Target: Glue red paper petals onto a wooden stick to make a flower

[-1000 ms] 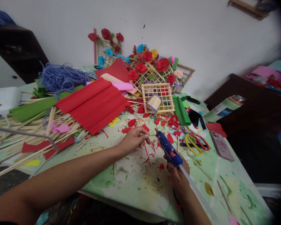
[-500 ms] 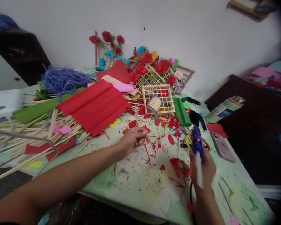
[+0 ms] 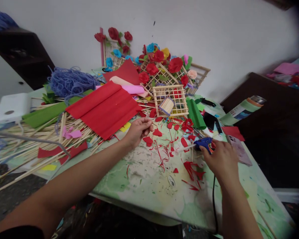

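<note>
Glue gun [image 3: 203, 143]: blue body, lying on its side on the green table [image 3: 149, 192], black cord trailing toward 6 o'clock.
Right hand [image 3: 220, 161]: fingers closed around the gun's rear.
Left hand [image 3: 137, 130]: at the gun's 9 o'clock, fingertips pinched narrow; contents too small to tell.
Red petals [image 3: 151, 139]: scattered between both hands.

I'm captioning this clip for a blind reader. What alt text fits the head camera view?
A person's right hand holds a blue glue gun low over a paint-stained table, while the left hand pinches something small near scattered red paper petals. Behind lie red crepe paper, wooden sticks and lattice frames with paper roses.
</note>
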The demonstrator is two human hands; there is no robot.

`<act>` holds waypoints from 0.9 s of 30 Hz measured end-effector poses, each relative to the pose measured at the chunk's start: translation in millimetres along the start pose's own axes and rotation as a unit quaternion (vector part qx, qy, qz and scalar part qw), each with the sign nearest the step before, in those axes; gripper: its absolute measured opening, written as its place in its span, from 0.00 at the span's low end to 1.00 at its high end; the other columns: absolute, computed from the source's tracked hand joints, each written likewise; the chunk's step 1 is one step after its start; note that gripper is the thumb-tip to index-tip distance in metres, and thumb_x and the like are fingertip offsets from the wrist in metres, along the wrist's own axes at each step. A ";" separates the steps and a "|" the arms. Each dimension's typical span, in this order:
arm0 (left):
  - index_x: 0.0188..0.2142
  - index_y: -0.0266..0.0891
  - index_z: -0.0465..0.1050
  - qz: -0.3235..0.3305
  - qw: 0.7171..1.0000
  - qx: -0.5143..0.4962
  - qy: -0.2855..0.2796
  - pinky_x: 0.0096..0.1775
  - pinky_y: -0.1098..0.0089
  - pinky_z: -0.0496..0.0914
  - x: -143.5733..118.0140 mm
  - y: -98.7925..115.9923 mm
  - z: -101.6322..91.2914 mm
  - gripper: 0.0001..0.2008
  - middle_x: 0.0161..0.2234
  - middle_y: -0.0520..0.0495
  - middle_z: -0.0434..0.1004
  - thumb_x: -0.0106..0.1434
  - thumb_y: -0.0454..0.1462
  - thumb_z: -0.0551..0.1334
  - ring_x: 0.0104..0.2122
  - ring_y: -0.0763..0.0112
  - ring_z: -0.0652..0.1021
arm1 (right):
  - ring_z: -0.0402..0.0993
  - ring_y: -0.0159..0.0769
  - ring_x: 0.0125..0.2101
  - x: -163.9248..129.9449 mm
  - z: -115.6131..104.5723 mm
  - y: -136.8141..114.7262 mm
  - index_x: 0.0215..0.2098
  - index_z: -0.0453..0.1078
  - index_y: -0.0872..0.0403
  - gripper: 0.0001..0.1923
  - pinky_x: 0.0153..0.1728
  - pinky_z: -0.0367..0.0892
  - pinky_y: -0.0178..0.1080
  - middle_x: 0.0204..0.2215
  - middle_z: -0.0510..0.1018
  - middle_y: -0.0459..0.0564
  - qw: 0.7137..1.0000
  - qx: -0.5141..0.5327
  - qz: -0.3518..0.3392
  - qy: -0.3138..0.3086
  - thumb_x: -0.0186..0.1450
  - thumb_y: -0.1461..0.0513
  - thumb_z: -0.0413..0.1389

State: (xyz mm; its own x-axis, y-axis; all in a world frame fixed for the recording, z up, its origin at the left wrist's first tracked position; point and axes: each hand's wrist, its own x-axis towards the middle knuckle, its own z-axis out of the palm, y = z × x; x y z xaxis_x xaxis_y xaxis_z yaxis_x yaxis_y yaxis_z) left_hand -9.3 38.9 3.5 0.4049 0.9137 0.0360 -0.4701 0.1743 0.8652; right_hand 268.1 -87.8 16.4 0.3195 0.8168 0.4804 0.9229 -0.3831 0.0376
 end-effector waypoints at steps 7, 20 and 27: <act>0.30 0.34 0.67 0.015 1.000 0.010 -0.003 0.18 0.81 0.52 -3.2 0.8 2.7 0.11 0.20 0.53 0.71 0.54 0.38 0.66 0.15 0.85 0.62 | 0.70 0.40 0.32 0.5 -2.7 -118.7 0.30 0.75 0.55 0.16 0.33 0.60 0.38 0.28 0.77 0.55 0.945 0.237 -0.132 -0.184 0.62 0.52 0.52; 0.30 0.34 0.66 0.000 1.000 0.006 -0.003 0.18 0.80 0.51 -5.4 0.7 5.9 0.08 0.19 0.53 0.71 0.54 0.36 0.64 0.14 0.85 0.62 | 0.68 0.33 0.25 -11.5 23.2 -135.6 0.24 0.72 0.55 0.07 0.25 0.56 0.34 0.22 0.76 0.49 0.906 0.330 -0.063 -0.258 0.57 0.63 0.53; 0.31 0.35 0.66 -0.042 0.998 0.026 -0.035 0.18 0.80 0.51 -13.9 -9.4 11.9 0.10 0.19 0.53 0.73 0.55 0.38 0.64 0.14 0.84 0.61 | 0.67 0.31 0.19 -4.3 22.0 -122.1 0.25 0.70 0.55 0.10 0.22 0.60 0.34 0.19 0.75 0.46 0.753 0.603 0.116 -0.239 0.52 0.55 0.58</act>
State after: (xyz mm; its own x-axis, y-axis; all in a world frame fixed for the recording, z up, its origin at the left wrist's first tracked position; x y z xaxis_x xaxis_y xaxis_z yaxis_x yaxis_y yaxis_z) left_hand -1.2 20.2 0.8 0.4958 0.8684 -0.0041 -0.3914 0.2278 0.8916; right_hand 158.8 -35.0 -9.5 0.2774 0.9603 -0.0291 0.2629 -0.1050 -0.9591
